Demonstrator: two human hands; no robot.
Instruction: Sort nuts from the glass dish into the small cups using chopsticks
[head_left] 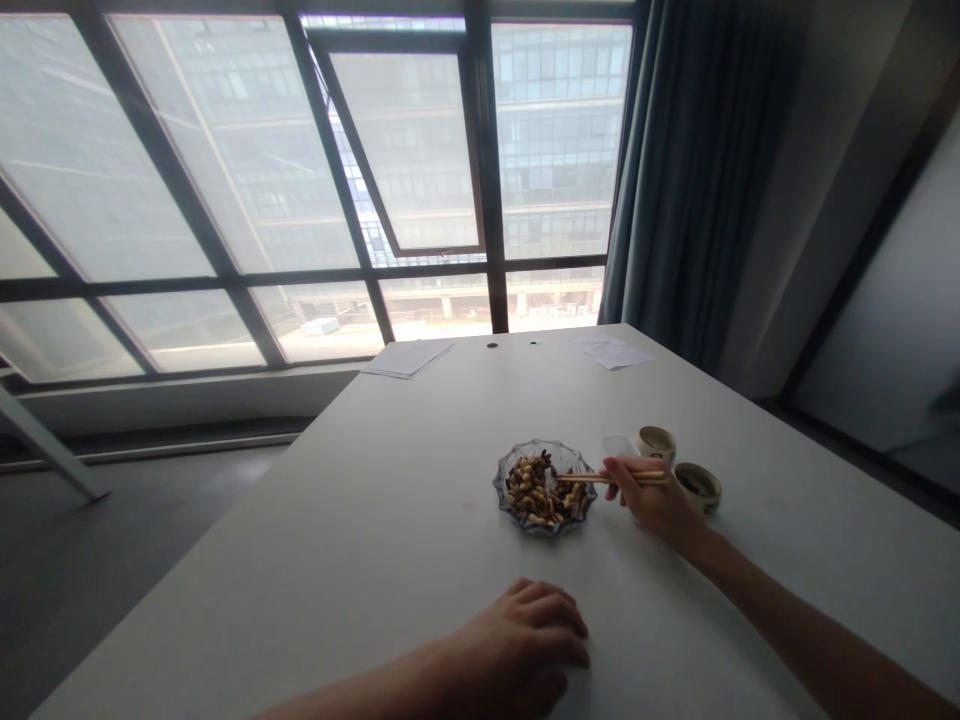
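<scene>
My right hand (651, 500) is closed around a pair of wooden chopsticks (611, 478). Their tips reach into a scalloped clear glass bowl (546, 531), among brown and tan pieces (529, 484) that look like peanuts and other dried bits. Whether the tips pinch a piece is too small to tell. Nearer to me, my left hand (531, 632) rests on the white table with its fingers loosely bent and slightly apart, holding nothing. Just beyond my right hand stand two small beige cups, one farther back (657, 441) and one with dark contents (697, 486), partly covered by the hand.
A small clear container (619, 447) sits beside the cups. Papers lie at the far left (407, 360) and far right (615, 351) of the white table (360, 520). Behind it are large windows, one pane (409, 150) tilted, and a blue curtain (675, 180).
</scene>
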